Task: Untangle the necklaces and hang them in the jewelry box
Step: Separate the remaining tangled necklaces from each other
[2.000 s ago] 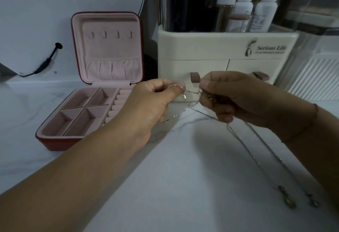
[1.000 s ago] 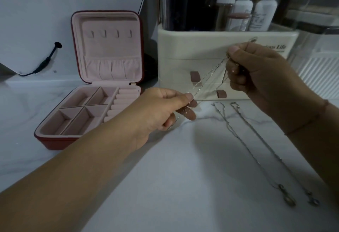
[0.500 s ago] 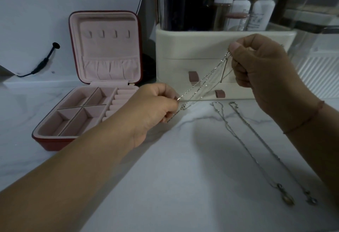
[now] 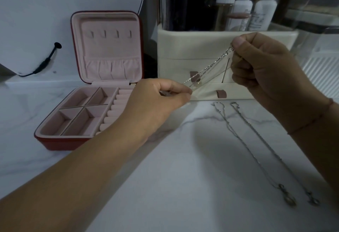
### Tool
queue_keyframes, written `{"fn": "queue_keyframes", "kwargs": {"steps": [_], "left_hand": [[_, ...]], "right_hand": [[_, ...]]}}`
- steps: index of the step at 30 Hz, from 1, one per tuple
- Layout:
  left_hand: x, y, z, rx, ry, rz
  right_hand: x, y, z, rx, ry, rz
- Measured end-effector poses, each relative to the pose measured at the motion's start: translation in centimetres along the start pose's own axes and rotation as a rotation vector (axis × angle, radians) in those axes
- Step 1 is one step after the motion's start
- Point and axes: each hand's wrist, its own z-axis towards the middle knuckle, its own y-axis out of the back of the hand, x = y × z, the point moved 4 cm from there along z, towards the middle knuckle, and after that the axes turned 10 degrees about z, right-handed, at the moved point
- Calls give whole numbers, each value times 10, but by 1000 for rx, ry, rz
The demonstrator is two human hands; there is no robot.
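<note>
Pinching chain (image 4: 211,66) taut between left hand (image 4: 157,101) and right hand (image 4: 262,66), thumb against fingertips on both. Best to go gentle, check for kinks, then loop onto hooks (image 4: 111,34) in box (image 4: 55,141).

Necklaces: three, namely one held necklace (image 4: 211,66) and two on the countertop (image 4: 183,186), the left chain (image 4: 240,140) and the right chain (image 4: 266,143). Jewelry box (image 4: 60,142): one, with four hooks (image 4: 105,34) and four compartments (image 4: 80,119). White-capped bottles (image 4: 246,2): three. Hands: two, left hand (image 4: 157,103) and right hand (image 4: 266,70).
</note>
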Motion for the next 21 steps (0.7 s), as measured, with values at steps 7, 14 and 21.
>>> {"fn": "queue_keyframes", "kwargs": {"steps": [7, 14, 21], "left_hand": [[12, 0, 6, -47, 54, -77], [15, -1, 9, -34, 115, -75], [14, -8, 11, 115, 304, -444]], "right_hand": [[-2, 4, 2, -32, -2, -4], [-3, 4, 1, -42, -10, -52], [-1, 14, 3, -163, 2, -115]]}}
